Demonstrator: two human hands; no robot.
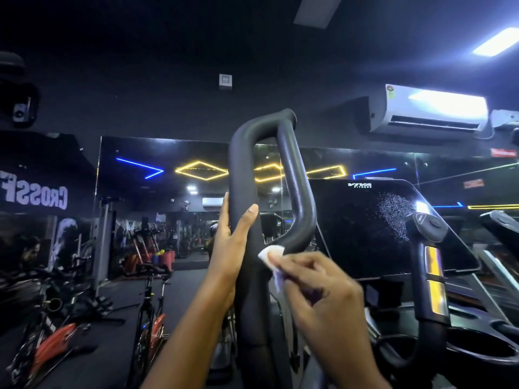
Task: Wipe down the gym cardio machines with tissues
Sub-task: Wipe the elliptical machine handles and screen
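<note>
A tall black looped handlebar [243,175] of a cardio machine rises in the middle of the view. My left hand [229,248] grips its left bar, thumb across the front. My right hand [320,290] pinches a small white tissue [270,254] and presses it against the lower bend of the loop's right bar. To the right stands the machine's dark console screen [373,228], marked with a patch of white specks.
A second grip handle [427,248] with yellow-lit strips stands right of the console, above a cup holder [483,353]. Spin bikes [151,318] stand on the floor at the left. A mirror wall lies ahead; an air conditioner [429,112] hangs top right.
</note>
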